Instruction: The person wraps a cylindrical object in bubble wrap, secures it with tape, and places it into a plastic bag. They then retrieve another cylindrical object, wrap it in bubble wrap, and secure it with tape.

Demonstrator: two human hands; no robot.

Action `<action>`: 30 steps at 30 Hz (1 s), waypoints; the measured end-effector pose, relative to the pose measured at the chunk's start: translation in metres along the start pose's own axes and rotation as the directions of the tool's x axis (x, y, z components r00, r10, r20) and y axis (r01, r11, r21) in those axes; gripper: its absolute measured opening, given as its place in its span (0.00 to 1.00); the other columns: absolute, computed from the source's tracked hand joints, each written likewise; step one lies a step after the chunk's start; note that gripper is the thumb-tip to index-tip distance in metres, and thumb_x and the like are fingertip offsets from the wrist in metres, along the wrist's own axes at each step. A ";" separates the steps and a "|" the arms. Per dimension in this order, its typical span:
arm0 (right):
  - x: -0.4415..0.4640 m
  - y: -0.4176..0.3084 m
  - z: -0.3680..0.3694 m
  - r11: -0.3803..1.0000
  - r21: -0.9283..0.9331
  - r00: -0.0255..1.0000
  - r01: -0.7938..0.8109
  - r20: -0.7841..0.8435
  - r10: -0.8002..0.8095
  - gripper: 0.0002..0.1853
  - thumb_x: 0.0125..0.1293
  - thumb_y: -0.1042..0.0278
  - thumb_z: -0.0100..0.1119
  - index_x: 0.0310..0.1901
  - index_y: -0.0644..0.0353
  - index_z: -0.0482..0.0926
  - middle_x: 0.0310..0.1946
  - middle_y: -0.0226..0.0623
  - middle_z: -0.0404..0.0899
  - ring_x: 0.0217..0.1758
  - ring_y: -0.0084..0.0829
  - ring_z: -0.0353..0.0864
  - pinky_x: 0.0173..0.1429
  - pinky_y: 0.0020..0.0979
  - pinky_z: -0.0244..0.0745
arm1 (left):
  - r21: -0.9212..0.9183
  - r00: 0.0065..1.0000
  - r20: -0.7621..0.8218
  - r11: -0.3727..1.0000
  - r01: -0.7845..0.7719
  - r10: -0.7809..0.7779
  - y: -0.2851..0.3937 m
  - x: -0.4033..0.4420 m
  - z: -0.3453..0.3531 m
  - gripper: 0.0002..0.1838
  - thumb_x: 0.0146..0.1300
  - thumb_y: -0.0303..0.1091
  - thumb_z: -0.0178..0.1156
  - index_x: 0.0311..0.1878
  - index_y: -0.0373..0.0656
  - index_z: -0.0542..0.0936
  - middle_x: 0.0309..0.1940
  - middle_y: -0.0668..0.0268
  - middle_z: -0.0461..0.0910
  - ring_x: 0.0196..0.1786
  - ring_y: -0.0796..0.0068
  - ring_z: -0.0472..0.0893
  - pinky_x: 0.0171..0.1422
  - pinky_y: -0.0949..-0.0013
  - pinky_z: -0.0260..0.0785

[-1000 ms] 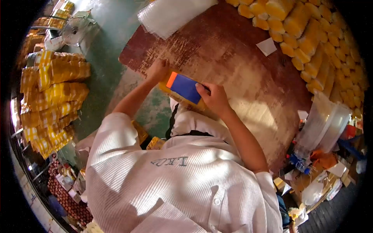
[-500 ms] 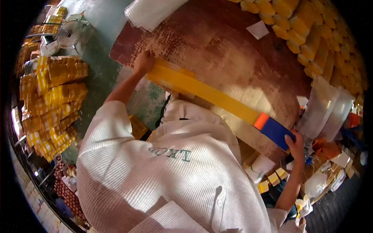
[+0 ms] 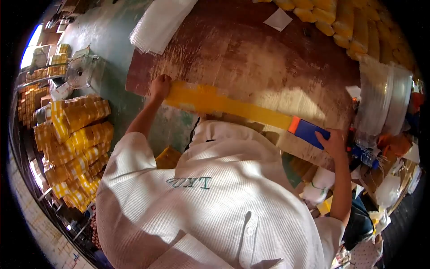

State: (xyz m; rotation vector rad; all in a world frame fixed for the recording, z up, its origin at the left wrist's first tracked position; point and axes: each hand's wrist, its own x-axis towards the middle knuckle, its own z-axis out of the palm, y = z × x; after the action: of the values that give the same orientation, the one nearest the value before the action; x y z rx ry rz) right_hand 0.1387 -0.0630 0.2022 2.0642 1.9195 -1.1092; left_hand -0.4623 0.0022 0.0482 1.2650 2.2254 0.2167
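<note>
My left hand [image 3: 160, 88], fingers closed, grips the far-left end of a long package wrapped in yellow tape [image 3: 195, 96] near the worktable's front edge. From the package a strip of yellow tape [image 3: 260, 114] runs right, stretched to a blue tape dispenser with an orange end [image 3: 309, 131]. My right hand [image 3: 333, 142] is closed round the dispenser's right end, thumb on top. Strip and dispenser lie across the near side of the table, just in front of my body. The underside of the package is hidden.
The worn brown table [image 3: 233, 54] bears bubble wrap [image 3: 159, 27] at its far left and a white paper [image 3: 277, 19]. Yellow packages [image 3: 354, 27] are piled at the far right, beside clear plastic rolls [image 3: 380, 98]. More packages [image 3: 76, 148] and a fan [image 3: 80, 71] stand left.
The view has shifted. The tape strip and dispenser now lie more level, the right hand having swung farther up and left. More of the package's wide face shows beside the left hand.
</note>
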 end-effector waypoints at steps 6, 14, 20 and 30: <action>0.027 0.016 0.039 0.989 -0.136 0.998 0.060 -0.016 -0.062 0.22 0.52 0.47 0.61 0.35 0.62 0.82 0.27 0.48 0.80 0.30 0.41 0.81 0.37 0.38 0.76 | 0.537 0.753 -0.256 0.737 -0.411 0.606 0.017 -0.015 0.011 0.26 0.61 0.47 0.50 0.60 0.45 0.68 0.60 0.50 0.65 0.60 0.48 0.66 0.62 0.55 0.58; 0.031 0.012 0.045 0.984 -0.165 0.996 0.067 -0.040 -0.075 0.22 0.52 0.47 0.61 0.33 0.62 0.81 0.26 0.46 0.80 0.30 0.43 0.80 0.36 0.39 0.75 | 0.283 0.400 0.347 0.312 -0.907 0.849 0.118 -0.121 0.076 0.42 0.50 0.50 0.62 0.67 0.49 0.56 0.62 0.51 0.59 0.64 0.49 0.59 0.68 0.48 0.49; 0.025 0.023 0.056 0.995 -0.060 0.993 0.077 -0.087 -0.082 0.22 0.53 0.45 0.59 0.33 0.60 0.81 0.24 0.47 0.79 0.30 0.45 0.79 0.36 0.40 0.74 | 0.282 0.336 0.637 0.196 -0.939 0.694 0.151 -0.108 0.027 0.52 0.44 0.54 0.65 0.70 0.49 0.49 0.59 0.50 0.62 0.63 0.52 0.62 0.65 0.50 0.52; -0.057 0.123 0.044 0.995 -0.027 0.890 0.100 -0.444 -0.101 0.19 0.50 0.50 0.63 0.31 0.61 0.82 0.23 0.47 0.78 0.27 0.42 0.78 0.34 0.38 0.73 | 0.250 0.184 0.727 -0.005 -0.968 0.661 0.217 -0.150 0.109 0.58 0.36 0.60 0.65 0.70 0.49 0.49 0.52 0.55 0.68 0.55 0.56 0.68 0.57 0.49 0.57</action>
State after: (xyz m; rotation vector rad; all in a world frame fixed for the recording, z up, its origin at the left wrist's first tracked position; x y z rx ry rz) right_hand 0.2354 -0.1574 0.1556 2.4047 2.2412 -0.6816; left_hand -0.1838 -0.0193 0.1039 2.7247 0.7127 -0.5224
